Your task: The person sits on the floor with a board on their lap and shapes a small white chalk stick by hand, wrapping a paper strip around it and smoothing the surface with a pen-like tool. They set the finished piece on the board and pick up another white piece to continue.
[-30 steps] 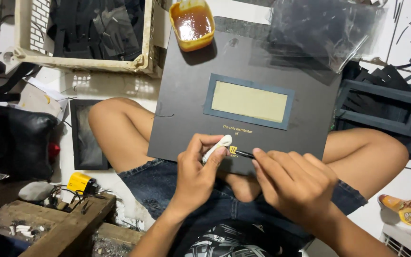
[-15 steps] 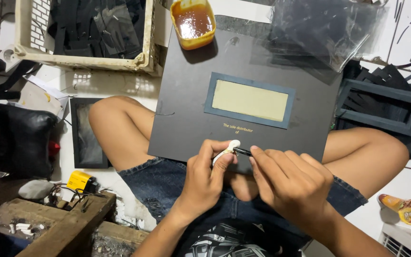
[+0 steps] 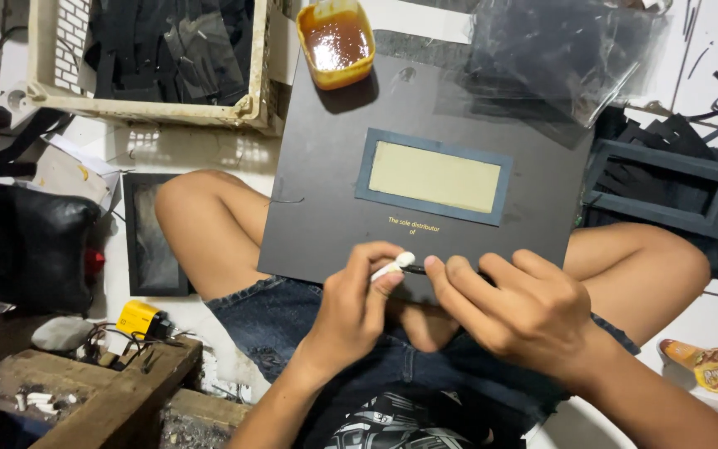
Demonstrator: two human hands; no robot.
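Observation:
A large black board (image 3: 326, 175) rests across my crossed legs, with a blue-framed tan rectangle (image 3: 434, 176) on its upper face. My left hand (image 3: 355, 308) pinches a small white-tipped stick (image 3: 392, 268) at the board's near edge. My right hand (image 3: 517, 312) lies beside it on the same edge and grips a thin dark strip (image 3: 420, 269) whose end meets the white tip. Both hands touch each other over the edge.
An orange tub of brown glue (image 3: 336, 40) stands on the board's far edge. A pale crate of black pieces (image 3: 143, 104) sits at far left, clear plastic sleeves (image 3: 558, 58) far right, a black frame (image 3: 666, 187) right, wooden blocks (image 3: 85, 391) near left.
Both hands have slid slightly down and toward me along the board's near edge, with the white-tipped stick now lower and more covered by my fingers. The board has not moved.

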